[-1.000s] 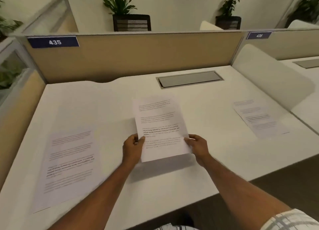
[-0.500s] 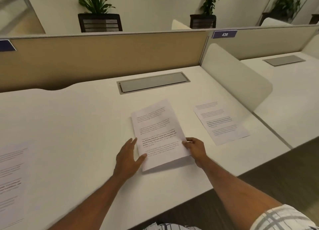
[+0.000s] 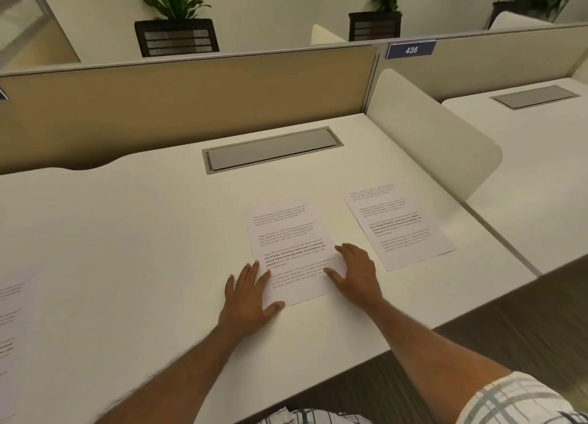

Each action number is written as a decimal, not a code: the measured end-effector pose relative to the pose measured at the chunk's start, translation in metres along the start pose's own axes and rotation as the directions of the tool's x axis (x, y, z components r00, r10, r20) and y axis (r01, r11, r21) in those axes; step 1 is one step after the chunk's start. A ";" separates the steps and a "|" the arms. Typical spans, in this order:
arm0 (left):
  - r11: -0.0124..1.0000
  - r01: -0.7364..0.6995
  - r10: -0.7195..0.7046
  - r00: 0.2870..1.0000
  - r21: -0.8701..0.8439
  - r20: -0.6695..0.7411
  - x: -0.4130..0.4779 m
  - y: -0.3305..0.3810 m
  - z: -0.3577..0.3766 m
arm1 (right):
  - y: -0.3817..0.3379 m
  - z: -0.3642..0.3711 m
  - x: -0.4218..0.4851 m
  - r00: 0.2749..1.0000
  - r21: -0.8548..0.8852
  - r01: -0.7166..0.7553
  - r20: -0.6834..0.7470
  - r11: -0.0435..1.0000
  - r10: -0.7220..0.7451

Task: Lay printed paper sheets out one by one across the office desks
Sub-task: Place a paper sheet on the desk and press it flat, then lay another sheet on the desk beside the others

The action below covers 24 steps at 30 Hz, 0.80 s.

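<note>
A printed paper sheet (image 3: 288, 242) lies flat on the white desk (image 3: 127, 248), in the middle near the front edge. My left hand (image 3: 248, 293) rests flat with straight fingers on the sheet's lower left corner. My right hand (image 3: 356, 272) rests flat on its lower right edge, fingers spread. A second printed sheet (image 3: 397, 223) lies flat to the right, apart from both hands. A third sheet (image 3: 12, 321) shows at the far left edge, partly cut off.
A grey cable hatch (image 3: 270, 150) is set into the desk behind the sheets. A tan partition (image 3: 191, 92) runs along the back. A white rounded divider (image 3: 429, 137) separates this desk from the neighbouring desk (image 3: 525, 156), labelled 436. Dark floor lies at lower right.
Both hands let go of the sheet they held above the desk; it now lies flat with the hands resting open on it. The view has shifted to the right.
</note>
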<state>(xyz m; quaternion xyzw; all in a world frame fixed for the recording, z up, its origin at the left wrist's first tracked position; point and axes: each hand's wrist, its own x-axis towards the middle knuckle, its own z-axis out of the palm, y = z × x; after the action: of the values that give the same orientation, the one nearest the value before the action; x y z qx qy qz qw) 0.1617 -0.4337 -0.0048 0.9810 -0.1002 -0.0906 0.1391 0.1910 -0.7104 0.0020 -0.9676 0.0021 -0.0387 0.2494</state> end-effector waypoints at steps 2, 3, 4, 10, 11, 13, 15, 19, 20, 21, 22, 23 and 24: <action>1.000 0.008 -0.008 1.000 0.002 -0.011 -0.001 0.002 0.002 | 0.003 0.002 -0.002 0.997 -0.054 0.021 0.069 0.998 -0.017; 1.000 0.015 -0.015 1.000 0.003 -0.013 -0.002 0.003 0.002 | 0.004 0.004 -0.005 0.994 -0.078 0.033 0.103 0.996 -0.025; 1.000 0.022 -0.022 1.000 0.002 -0.013 -0.003 0.003 0.002 | 0.006 0.005 -0.006 0.991 -0.097 0.046 0.128 0.994 -0.034; 0.999 0.038 -0.038 0.999 0.025 -0.005 -0.003 0.004 0.001 | 0.007 0.001 -0.009 0.988 -0.112 0.063 0.147 0.992 -0.047; 0.999 0.039 -0.039 0.999 0.030 -0.006 -0.003 0.004 -0.001 | 0.005 0.000 -0.008 0.989 -0.103 0.056 0.145 0.993 -0.041; 0.999 0.032 -0.031 0.999 0.032 -0.011 -0.003 0.000 -0.004 | 0.001 -0.002 -0.006 0.989 -0.084 0.046 0.143 0.995 -0.034; 0.999 0.033 -0.032 0.999 0.021 -0.021 -0.006 -0.009 -0.010 | -0.005 -0.004 -0.005 0.988 -0.076 0.057 0.145 0.996 -0.045; 0.996 0.077 -0.074 0.996 0.049 -0.058 -0.018 -0.042 -0.032 | -0.036 -0.003 0.002 0.981 -0.093 0.127 0.161 0.987 -0.111; 0.993 0.101 -0.097 0.993 0.055 -0.065 -0.024 -0.054 -0.039 | -0.048 0.001 0.004 0.976 -0.099 0.156 0.167 0.983 -0.138; 0.991 0.117 -0.113 0.991 0.064 -0.065 -0.028 -0.063 -0.044 | -0.056 0.004 0.006 0.972 -0.102 0.175 0.174 0.979 -0.155; 0.989 0.132 -0.127 0.990 0.073 -0.066 -0.031 -0.072 -0.048 | -0.064 0.006 0.009 0.969 -0.101 0.193 0.176 0.976 -0.173; 0.986 0.150 -0.145 0.987 0.076 -0.076 -0.039 -0.085 -0.054 | -0.077 0.012 0.011 0.963 -0.100 0.220 0.181 0.970 -0.199; 0.983 0.166 -0.159 0.983 0.078 -0.091 -0.046 -0.099 -0.059 | -0.090 0.018 0.012 0.957 -0.099 0.247 0.184 0.964 -0.226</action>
<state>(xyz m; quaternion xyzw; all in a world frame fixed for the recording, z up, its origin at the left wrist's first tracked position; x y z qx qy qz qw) 0.1462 -0.3149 0.0290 0.9939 -0.0176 -0.0560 0.0934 0.2029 -0.6232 0.0305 -0.9740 -0.1329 0.0151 0.1830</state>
